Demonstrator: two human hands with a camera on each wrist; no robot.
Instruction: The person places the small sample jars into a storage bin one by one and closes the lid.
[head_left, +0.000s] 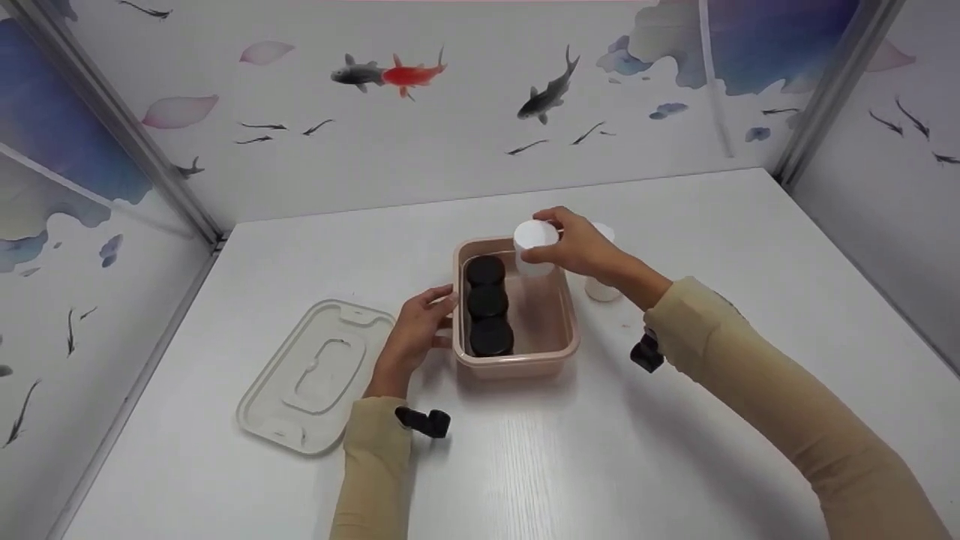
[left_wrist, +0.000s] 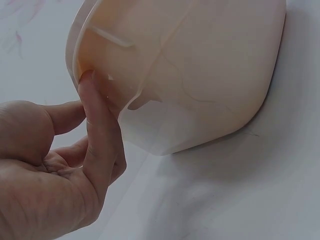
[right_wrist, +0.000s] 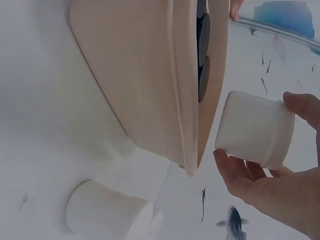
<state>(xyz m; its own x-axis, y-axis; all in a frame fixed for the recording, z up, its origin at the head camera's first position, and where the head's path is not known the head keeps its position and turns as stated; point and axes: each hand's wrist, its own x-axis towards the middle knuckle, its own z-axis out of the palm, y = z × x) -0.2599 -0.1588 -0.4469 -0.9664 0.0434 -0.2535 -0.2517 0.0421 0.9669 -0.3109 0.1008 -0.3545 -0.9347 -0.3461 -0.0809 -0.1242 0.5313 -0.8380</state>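
Note:
My right hand (head_left: 576, 244) grips a white lidded jar (head_left: 535, 251) by its sides, over the far right part of a pink plastic box (head_left: 517, 360). In the right wrist view, this jar (right_wrist: 250, 129) is tilted beside the box rim, with thumb and fingers on opposite sides. Three round black-topped containers (head_left: 487, 302) stand in a row along the box's left side. My left hand (head_left: 412, 330) touches the left side of the box. In the left wrist view, fingers of that hand (left_wrist: 55, 170) rest against the outer wall, just under the rim.
Left of the box, a pale lid (head_left: 315, 379) lies flat on the white table (head_left: 510, 465). A white jar (head_left: 602, 289) stands right of the box, partly hidden by the right hand and forearm. Printed panels (head_left: 465, 150) enclose the table's back and sides.

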